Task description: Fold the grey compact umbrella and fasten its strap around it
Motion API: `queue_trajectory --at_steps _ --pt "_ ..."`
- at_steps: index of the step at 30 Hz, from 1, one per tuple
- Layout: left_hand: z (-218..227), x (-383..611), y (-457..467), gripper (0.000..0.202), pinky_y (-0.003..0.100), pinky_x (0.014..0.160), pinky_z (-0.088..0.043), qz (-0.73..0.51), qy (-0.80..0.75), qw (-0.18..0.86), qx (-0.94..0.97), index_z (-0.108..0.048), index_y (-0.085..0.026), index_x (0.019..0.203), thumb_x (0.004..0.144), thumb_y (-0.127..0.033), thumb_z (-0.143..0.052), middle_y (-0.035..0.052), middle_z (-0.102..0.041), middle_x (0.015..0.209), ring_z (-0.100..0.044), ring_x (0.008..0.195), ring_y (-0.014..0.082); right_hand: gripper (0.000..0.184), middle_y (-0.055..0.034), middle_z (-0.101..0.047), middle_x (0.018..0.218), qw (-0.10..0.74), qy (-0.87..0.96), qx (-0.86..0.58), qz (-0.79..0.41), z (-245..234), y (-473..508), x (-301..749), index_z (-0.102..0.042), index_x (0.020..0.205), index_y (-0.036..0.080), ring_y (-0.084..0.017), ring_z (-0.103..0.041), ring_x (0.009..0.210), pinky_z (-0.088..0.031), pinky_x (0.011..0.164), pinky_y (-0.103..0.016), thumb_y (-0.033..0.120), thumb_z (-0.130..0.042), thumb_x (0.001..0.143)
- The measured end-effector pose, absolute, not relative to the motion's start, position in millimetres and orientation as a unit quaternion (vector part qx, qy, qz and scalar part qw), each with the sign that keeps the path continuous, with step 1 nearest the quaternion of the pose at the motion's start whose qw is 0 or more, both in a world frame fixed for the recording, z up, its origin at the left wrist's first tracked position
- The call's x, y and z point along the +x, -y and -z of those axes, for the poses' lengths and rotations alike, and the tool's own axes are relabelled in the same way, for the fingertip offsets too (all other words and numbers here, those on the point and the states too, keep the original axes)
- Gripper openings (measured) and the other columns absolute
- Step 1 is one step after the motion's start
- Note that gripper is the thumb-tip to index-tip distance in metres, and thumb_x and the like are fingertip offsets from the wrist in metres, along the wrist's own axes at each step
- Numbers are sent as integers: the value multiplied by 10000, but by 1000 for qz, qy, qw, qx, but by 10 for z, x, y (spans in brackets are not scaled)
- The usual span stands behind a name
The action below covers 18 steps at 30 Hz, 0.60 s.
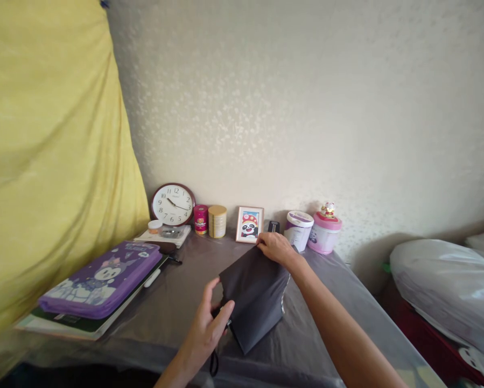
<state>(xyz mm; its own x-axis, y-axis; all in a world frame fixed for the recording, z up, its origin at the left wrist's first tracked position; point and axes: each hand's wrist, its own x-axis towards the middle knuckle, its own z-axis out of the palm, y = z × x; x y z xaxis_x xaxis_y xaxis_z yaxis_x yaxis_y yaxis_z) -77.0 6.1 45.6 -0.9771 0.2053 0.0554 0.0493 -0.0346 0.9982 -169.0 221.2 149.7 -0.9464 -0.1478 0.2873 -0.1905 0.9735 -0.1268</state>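
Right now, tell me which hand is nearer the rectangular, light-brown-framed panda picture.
Right. The right hand, pinching the dark grey fabric, is in front of the panda picture, toward its right; the left hand is farther off, closer to the camera.

Your right forearm [342, 318] slants up from the lower right, your right hand [277, 248] farther forward, back upward, fingers bent in a pinch. Your left hand [210, 321] sits lower and nearer you, thumb [225, 312] and index finger [208, 290] curved and apart.
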Motion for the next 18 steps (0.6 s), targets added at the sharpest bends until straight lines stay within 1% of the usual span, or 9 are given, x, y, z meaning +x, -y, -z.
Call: queue_trajectory --at_steps 3,4,6,7,9,11,14,16,18 --pt "-516 -762 -44 788 172 380 -363 -718 -683 55 125 -167 -271 1418 766 -433 -579 -67 -543 576 -383 383 73 169 -67 -698 846 119 987 86 -71 -1441 -2222 -1715 -681 776 211 -217 -627 833 -413 681 -272 151 -530 728" --pt "-534 -764 -39 769 173 361 -343 -715 -684 58 134 -214 -265 1415 761 -424 -585 -60 -549 565 -369 369 72 157 -65 -696 814 113 987 86 -72 -1424 -2226 -1723 -681 740 209 -215 -628 817 -415 676 -270 139 -543 711" --pt "-558 -775 -30 633 179 335 -319 -705 -693 62 141 -432 -227 1329 748 -424 -588 -35 -557 529 -366 351 76 142 -61 -690 786 109 987 87 -79 -1408 -2241 -1730 -677 706 207 -209 -628 796 -422 671 -267 126 -561 694" --pt "-562 -785 -27 557 181 325 -312 -698 -699 66 141 -533 -205 1253 746 -432 -583 -25 -551 502 -372 346 81 141 -59 -687 812 111 987 87 -80 -1411 -2256 -1725 -677 732 208 -205 -625 808 -427 680 -268 135 -558 708" --pt "-553 -811 -20 489 176 308 -291 -687 -711 73 133 -626 -177 1147 751 -458 -564 -26 -518 443 -376 336 86 156 -62 -673 908 154 977 92 -113 -1434 -2317 -1692 -667 830 211 -196 -614 860 -436 726 -273 187 -524 771" --pt "-527 -844 -9 514 164 299 -268 -686 -712 77 126 -617 -165 1156 763 -489 -539 -45 -480 415 -365 326 79 196 -67 -655 958 244 940 90 -220 -1450 -2434 -1630 -638 914 205 -184 -611 868 -451 754 -284 277 -472 836" --pt "-490 -900 17 577 147 306 -262 -702 -698 72 119 -558 -143 1216 781 -519 -511 -63 -458 426 -355 326 62 287 -57 -654 847 336 827 45 -448 -1368 -2698 -1506 -599 918 191 -175 -627 732 -491 681 -302 439 -488 824" --pt "-483 -934 40 608 140 309 -254 -712 -690 67 113 -524 -122 1244 790 -525 -501 -67 -455 424 -345 322 53 327 -43 -646 765 318 785 -3 -532 -1210 -2879 -1425 -583 861 182 -177 -622 691 -503 645 -315 494 -537 771" --pt "-494 -958 64 620 138 311 -243 -717 -685 62 111 -500 -110 1263 800 -522 -492 -68 -459 418 -327 312 44 344 -32 -640 709 236 786 -57 -569 -988 -3010 -1354 -577 802 174 -185 -627 684 -502 621 -320 493 -628 684"
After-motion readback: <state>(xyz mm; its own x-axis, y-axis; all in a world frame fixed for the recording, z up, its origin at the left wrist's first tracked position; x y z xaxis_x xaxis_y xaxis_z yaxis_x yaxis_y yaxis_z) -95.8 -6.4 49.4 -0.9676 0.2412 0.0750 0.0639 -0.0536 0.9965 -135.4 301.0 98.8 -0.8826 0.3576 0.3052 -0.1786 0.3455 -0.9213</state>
